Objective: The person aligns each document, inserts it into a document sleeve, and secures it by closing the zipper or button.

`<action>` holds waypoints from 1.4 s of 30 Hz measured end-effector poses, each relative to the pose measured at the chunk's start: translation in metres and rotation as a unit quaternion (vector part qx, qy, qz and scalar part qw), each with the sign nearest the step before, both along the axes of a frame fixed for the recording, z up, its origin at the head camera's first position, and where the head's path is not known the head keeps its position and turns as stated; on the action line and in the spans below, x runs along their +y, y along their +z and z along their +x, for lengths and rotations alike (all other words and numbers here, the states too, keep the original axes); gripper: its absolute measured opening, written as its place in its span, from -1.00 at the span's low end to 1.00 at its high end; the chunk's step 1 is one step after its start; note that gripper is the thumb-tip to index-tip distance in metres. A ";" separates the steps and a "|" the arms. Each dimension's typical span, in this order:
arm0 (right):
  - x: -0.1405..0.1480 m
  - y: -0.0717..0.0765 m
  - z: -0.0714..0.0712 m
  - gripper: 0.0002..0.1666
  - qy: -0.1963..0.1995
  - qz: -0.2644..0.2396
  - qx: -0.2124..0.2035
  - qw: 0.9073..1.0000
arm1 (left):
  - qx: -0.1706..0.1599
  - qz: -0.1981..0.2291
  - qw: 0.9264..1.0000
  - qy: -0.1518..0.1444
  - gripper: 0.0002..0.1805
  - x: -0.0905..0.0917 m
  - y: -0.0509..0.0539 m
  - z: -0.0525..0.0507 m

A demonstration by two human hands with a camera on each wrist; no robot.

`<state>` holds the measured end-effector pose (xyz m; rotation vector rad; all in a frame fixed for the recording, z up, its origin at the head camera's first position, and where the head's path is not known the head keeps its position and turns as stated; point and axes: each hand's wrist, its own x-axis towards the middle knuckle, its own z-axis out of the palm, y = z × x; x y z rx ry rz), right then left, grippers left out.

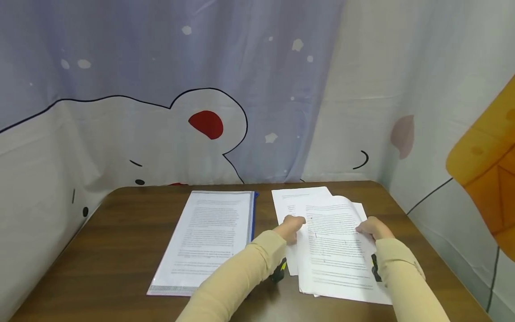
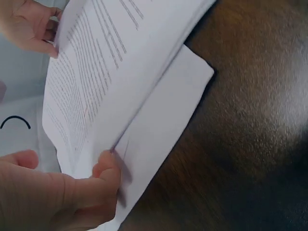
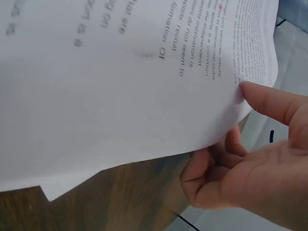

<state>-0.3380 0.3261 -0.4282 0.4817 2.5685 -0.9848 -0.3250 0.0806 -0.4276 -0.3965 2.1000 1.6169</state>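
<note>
Printed sheets (image 1: 335, 250) lie at a slight angle over other papers (image 1: 284, 203) on the right part of the table. My left hand (image 1: 291, 228) holds their left edge; the left wrist view shows curled fingers of this hand (image 2: 72, 192) at the edge of the sheets (image 2: 130, 62), above a lower sheet (image 2: 168, 106). At the right edge, my right hand (image 1: 376, 228) pinches the sheets. In the right wrist view, that hand (image 3: 260, 163) has its thumb on the face of the paper (image 3: 120, 110) and its fingers curled at and below the edge.
On the left of the brown table (image 1: 100, 250) lies a clear document folder with a printed page (image 1: 207, 241) and a blue spine. A small black and green object (image 1: 278, 271) is partly behind my left forearm. A patterned curtain (image 1: 273, 89) hangs behind the table.
</note>
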 end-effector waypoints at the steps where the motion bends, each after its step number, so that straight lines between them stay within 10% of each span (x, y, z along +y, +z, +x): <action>1: 0.000 0.000 0.001 -0.27 -0.004 -0.011 0.005 1.000 | -0.011 0.013 1.000 0.025 -0.38 0.000 -0.002 -0.001; 11: -0.004 0.000 0.006 -0.52 -0.069 -0.032 0.161 0.984 | 0.052 0.014 0.998 0.034 -0.81 -0.003 -0.022 -0.015; 14: -0.008 0.005 0.006 -0.51 -0.070 0.014 0.168 0.983 | 0.120 -0.063 0.991 -0.015 -0.81 -0.007 -0.022 -0.016; 21: -0.015 0.006 0.003 -0.60 -0.003 0.093 0.183 0.979 | 0.259 -0.343 0.890 -0.155 -0.69 -0.017 -0.017 -0.013; 28: -0.025 0.012 0.003 -0.52 0.075 0.180 0.176 0.965 | 0.256 -0.422 0.847 -0.199 -0.69 -0.021 -0.011 -0.014; 37: -0.035 0.020 -0.001 -0.64 0.177 0.360 0.143 0.905 | 0.274 -0.431 0.838 -0.193 -0.70 -0.019 -0.002 -0.017; 39: -0.035 0.022 -0.002 -0.65 0.182 0.354 0.140 0.907 | 0.284 -0.420 0.843 -0.181 -0.71 -0.019 -0.001 -0.018; 42: -0.036 0.025 -0.002 -0.64 0.179 0.277 0.142 0.933 | 0.294 -0.397 0.854 -0.163 -0.71 -0.019 0.001 -0.018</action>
